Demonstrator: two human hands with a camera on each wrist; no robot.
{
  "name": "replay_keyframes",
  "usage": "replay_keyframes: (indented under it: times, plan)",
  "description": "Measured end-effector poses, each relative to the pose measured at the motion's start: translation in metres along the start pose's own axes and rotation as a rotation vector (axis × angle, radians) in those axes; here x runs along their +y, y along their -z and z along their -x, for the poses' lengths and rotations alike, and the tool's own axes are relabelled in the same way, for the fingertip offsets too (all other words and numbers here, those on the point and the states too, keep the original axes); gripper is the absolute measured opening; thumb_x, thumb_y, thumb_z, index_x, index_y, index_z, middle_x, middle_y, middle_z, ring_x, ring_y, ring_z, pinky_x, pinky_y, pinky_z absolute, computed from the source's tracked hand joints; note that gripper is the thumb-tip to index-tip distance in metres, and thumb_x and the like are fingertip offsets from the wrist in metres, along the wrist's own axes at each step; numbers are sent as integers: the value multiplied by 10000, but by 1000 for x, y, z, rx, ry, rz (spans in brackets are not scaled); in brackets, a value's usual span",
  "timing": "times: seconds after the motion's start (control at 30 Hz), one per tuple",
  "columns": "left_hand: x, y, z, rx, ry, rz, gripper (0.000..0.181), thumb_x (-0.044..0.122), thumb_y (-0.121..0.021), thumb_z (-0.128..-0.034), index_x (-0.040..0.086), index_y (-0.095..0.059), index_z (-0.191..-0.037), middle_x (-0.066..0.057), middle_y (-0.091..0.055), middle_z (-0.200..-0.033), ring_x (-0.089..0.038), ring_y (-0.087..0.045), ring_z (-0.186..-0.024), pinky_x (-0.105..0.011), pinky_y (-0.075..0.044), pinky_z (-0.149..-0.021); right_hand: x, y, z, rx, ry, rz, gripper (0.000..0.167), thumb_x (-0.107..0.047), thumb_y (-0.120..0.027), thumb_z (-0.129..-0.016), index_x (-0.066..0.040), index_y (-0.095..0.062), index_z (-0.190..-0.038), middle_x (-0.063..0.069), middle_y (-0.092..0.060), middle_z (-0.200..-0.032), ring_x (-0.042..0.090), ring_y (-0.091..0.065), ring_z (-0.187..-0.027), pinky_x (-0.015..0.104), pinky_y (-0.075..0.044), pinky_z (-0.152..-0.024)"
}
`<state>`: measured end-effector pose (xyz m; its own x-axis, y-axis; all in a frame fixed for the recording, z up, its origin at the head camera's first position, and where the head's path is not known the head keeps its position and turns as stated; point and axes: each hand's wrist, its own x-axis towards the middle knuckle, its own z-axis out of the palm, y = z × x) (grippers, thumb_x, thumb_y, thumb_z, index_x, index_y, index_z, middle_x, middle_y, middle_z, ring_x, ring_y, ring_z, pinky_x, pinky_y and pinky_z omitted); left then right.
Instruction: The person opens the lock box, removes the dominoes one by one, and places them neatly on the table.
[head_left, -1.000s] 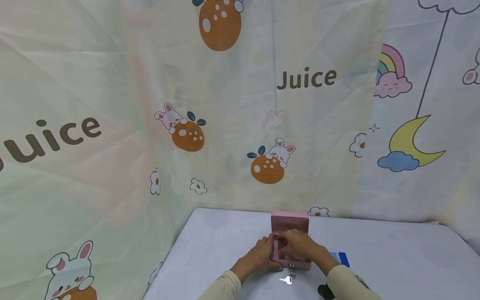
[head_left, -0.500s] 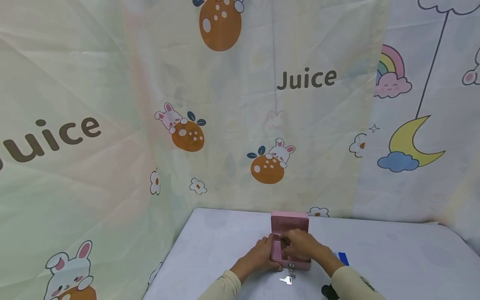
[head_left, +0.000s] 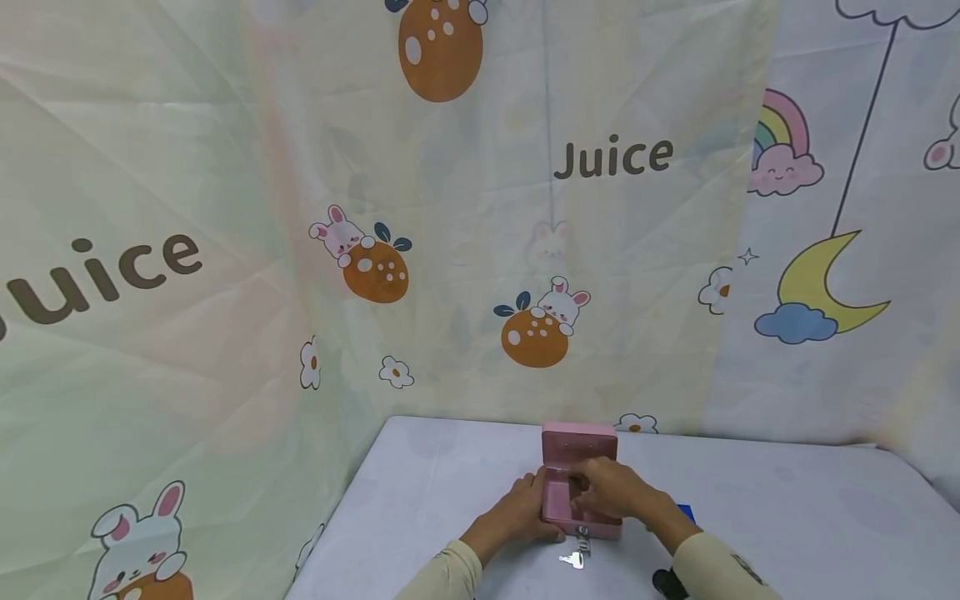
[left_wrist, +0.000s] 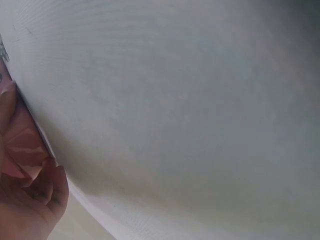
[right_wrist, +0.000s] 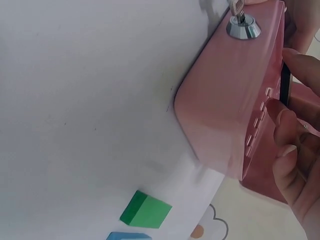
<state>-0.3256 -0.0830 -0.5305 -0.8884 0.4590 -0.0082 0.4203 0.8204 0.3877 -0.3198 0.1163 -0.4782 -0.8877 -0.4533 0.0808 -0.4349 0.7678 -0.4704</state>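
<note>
A pink metal cash box point(head_left: 557, 502) stands on the white table, its lid point(head_left: 561, 450) raised at the back. Keys point(head_left: 576, 559) hang from the lock point(right_wrist: 243, 27) on its front. My left hand point(head_left: 520, 508) grips the box's left side, with the thumb near the front corner. My right hand point(head_left: 617, 490) reaches into the box. In the right wrist view its fingers pinch a thin, flat black piece point(right_wrist: 285, 82) at the opening; what it is cannot be told. The left wrist view shows the left hand point(left_wrist: 30, 205) against the pink wall.
A green block point(right_wrist: 147, 210) and a blue piece point(right_wrist: 129, 236) lie on the table to the right of the box. My forearm partly hides the blue piece in the head view. A dark rounded thing point(head_left: 666, 582) shows beside the right sleeve. A printed curtain hangs behind the table.
My right hand has shifted slightly right inside the box, and its forearm now covers more of the blue piece. The dark thing beside the sleeve moved right with it. My left hand has stayed put.
</note>
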Motion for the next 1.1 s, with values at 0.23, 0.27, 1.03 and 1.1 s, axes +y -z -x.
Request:
replay_keyframes:
  times: [0.23, 0.27, 1.03, 1.1]
  plan:
    - [0, -1, 0, 5, -2, 1, 1093, 452, -884, -716, 185, -253, -1568, -22, -559, -1217, -138, -530, -1082, -345, -525, -966, 13, 1, 0, -18, 20, -6, 343, -122, -826, -777, -104, -726, -1104, -84, -637, -831, 105, -533, -738, 286, -465, -641]
    - [0, -1, 1, 6, -6, 0, 1090, 453, -884, -718, 182, -255, -1566, -21, -559, -1212, -136, -529, -1077, -343, -525, -963, 15, 1, 0, -18, 22, -7, 340, -119, -827, -775, -108, -726, -1099, -88, -638, -832, 103, -534, -738, 286, -469, -644]
    - [-1, -3, -1, 14, -1, 1, 1079, 454, -893, -713, 151, -282, -1550, -30, -562, -1238, -154, -533, -1108, -348, -519, -977, 21, 16, 13, -16, -71, -10, 385, -113, -831, -780, -72, -709, -1142, -63, -656, -879, 140, -543, -786, 342, -510, -718]
    - [-1, -3, 0, 15, 1, 1, 1079, 455, -892, -712, 157, -281, -1550, -31, -563, -1239, -158, -536, -1112, -356, -519, -984, 21, 19, 16, -20, -73, -15, 387, -111, -828, -779, -71, -708, -1144, -62, -642, -863, 148, -540, -791, 345, -503, -715]
